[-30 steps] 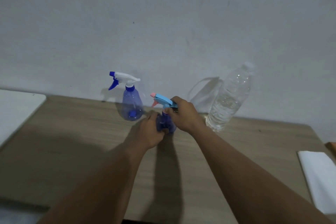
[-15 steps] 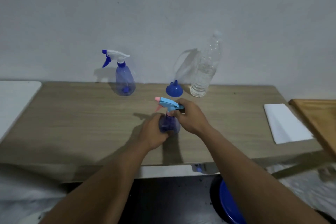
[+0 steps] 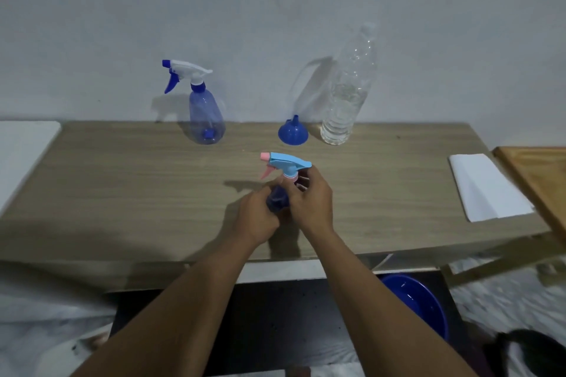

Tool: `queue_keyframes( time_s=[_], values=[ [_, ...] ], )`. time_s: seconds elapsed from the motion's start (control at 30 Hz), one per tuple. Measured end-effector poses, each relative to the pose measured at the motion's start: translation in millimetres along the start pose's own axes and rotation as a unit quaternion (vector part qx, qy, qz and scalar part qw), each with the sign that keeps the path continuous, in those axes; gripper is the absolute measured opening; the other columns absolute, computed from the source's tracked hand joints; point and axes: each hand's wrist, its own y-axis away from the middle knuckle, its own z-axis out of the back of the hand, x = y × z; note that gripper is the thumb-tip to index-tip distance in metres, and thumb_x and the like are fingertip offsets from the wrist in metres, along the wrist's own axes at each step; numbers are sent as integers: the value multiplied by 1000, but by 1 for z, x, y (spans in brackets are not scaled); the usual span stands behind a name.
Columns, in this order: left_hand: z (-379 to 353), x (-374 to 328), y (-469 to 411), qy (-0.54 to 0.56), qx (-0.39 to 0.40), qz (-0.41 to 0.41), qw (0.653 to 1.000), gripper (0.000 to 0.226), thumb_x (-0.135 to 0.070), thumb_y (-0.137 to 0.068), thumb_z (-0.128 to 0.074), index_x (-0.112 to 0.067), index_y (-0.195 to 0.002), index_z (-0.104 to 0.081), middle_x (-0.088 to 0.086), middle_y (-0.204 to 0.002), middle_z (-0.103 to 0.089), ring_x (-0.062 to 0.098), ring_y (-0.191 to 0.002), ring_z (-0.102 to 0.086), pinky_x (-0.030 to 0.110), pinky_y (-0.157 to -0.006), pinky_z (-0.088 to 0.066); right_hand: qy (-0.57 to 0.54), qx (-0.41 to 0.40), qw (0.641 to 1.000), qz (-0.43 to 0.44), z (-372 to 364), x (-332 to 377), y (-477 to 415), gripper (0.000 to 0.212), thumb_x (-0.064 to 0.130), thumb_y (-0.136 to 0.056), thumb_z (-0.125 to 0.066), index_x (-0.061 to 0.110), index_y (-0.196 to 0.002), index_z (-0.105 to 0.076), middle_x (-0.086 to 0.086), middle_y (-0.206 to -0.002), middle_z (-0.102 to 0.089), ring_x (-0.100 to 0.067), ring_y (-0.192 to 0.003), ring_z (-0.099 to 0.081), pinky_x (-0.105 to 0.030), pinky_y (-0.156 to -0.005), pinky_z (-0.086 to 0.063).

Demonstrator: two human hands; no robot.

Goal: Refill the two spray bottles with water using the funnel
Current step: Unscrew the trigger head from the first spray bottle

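A small spray bottle (image 3: pixel 277 200) with a light-blue and pink trigger head (image 3: pixel 286 164) stands mid-table. My left hand (image 3: pixel 257 217) grips its dark blue body. My right hand (image 3: pixel 309 200) curls round its neck just under the trigger head. A second spray bottle (image 3: pixel 205 115), clear blue with a white and blue head, stands at the back left by the wall. A blue funnel (image 3: pixel 293 131) lies mouth-down at the back, next to a tall clear water bottle (image 3: pixel 346 98) partly filled with water.
The wooden table (image 3: pixel 153 187) runs against a grey wall. A folded white cloth (image 3: pixel 487 187) lies at its right end beside a wooden board (image 3: pixel 539 180). A blue basin (image 3: pixel 419 306) sits on the floor below the table. A white surface (image 3: pixel 21 150) adjoins the left end.
The view has pulled back and tilted down, so the funnel and table edge show. The held spray bottle has come nearer the table's middle; my right hand has slid from the trigger head to the neck.
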Motion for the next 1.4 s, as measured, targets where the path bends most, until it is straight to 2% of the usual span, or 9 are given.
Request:
queue_keyframes(
  time_s=[0.1, 0.23, 0.37, 0.5, 0.67, 0.8, 0.93, 1.3, 1.4],
  values=[
    [-2, -1, 1, 3, -12, 18, 1000, 36, -11, -85, -69, -22, -119, -66, -3, -102, -71, 18, -94, -64, 16, -69, -34, 4, 16, 1000, 18, 0, -5, -2, 10, 19, -91, -70, 21, -101, -67, 11, -91, -71, 0, -87, -67, -25, -80, -57],
    [-1, -3, 0, 5, -2, 50, 999, 18, -7, -86, -69, -4, -103, -69, 14, -88, -69, 38, -93, -65, 16, -56, -33, -2, 63, 998, 24, 5, -9, -6, 17, 23, -94, -65, 19, -111, -66, 7, -101, -71, -4, -93, -67, -33, -85, -57],
    [-1, -1, -2, 13, 13, 38, 999, 24, -10, -87, -70, -2, -110, -68, 5, -81, -60, 16, -69, -50, 6, -53, -35, -20, 59, 998, -2, 6, -8, -11, 35, 25, -87, -77, 22, -112, -53, 14, -100, -67, 3, -91, -65, -17, -77, -53],
    [0, -1, -4, 17, 10, 0, 1000, 52, -16, -87, -75, -23, -136, -58, -3, -112, -70, 6, -89, -55, -8, -65, -32, -29, 97, 995, 19, 9, -12, -15, 22, 13, -94, -64, 19, -115, -64, 7, -99, -72, -7, -92, -68, -30, -83, -56],
    [0, -1, -4, 31, -2, -5, 999, 40, -11, -84, -76, -17, -123, -66, -4, -99, -70, 9, -84, -58, -5, -61, -34, -23, 113, 993, 7, 9, -10, -16, 37, 20, -89, -73, 24, -119, -52, 7, -101, -70, -2, -87, -66, -14, -72, -50],
    [-2, 4, -8, 35, -5, -13, 999, 54, -17, -83, -77, -26, -134, -60, -5, -113, -71, 7, -95, -62, -6, -68, -35, -18, 132, 991, 33, 11, -12, -22, 20, 18, -96, -63, 20, -115, -59, 3, -94, -70, -12, -86, -67, -33, -79, -57],
    [-2, 6, -8, 29, -1, 3, 1000, 55, -15, -85, -75, -27, -136, -57, -10, -108, -66, 6, -96, -58, -5, -66, -37, -15, 148, 988, 42, 14, -13, -20, 33, 18, -95, -66, 22, -126, -56, 6, -99, -70, -6, -88, -68, -18, -75, -53],
    [2, 10, -11, 18, 5, -23, 1000, 52, -20, -85, -76, -28, -133, -58, -11, -102, -64, -3, -75, -52, -5, -63, -36, -34, 143, 989, 17, 12, -8, -18, 28, 28, -94, -68, 25, -118, -53, 5, -97, -72, -8, -88, -70, -30, -79, -56],
    [2, 13, -12, 22, 4, -34, 999, 55, -22, -84, -77, -28, -135, -58, -12, -105, -63, 3, -88, -56, -2, -64, -37, -42, 150, 988, 13, 13, -7, -17, 19, 30, -96, -61, 23, -113, -55, 8, -90, -70, -7, -83, -67, -32, -75, -55]
  ],
)
